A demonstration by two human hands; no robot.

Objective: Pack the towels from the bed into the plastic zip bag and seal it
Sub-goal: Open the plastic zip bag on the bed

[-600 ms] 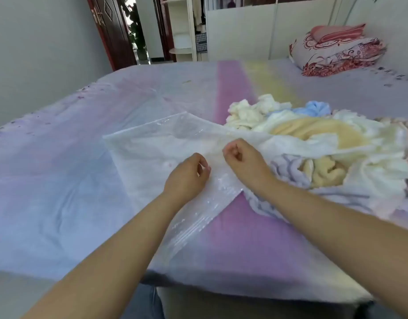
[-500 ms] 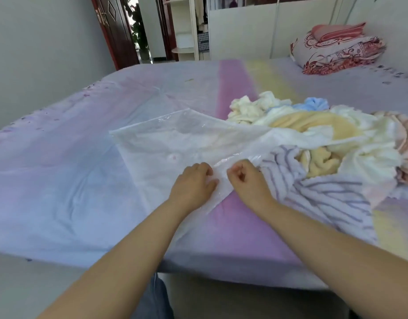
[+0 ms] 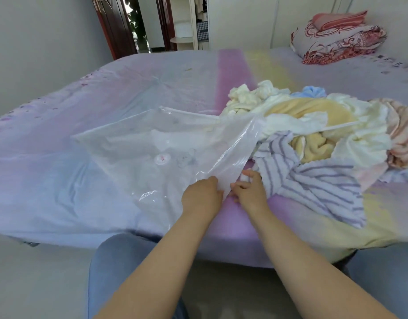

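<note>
Zip bag (image 3: 166, 146) lies flat on the bed (image 3: 60, 157), clear plastic, its right part draped up against the towel pile (image 3: 313, 125). Near corner of the bag is lifted between both hands. Left hand (image 3: 202, 196) has its fingers curled, pinching the plastic edge. Right hand (image 3: 250, 192) has its fingers bent at the same edge, thumb side touching the plastic; can't tell exactly how firm the pinch is. Striped towel (image 3: 313, 180) spreads just right of the right hand, touching it. Towels all sit outside the bag. Folded quilt (image 3: 336, 40) sits at the far right corner.
</note>
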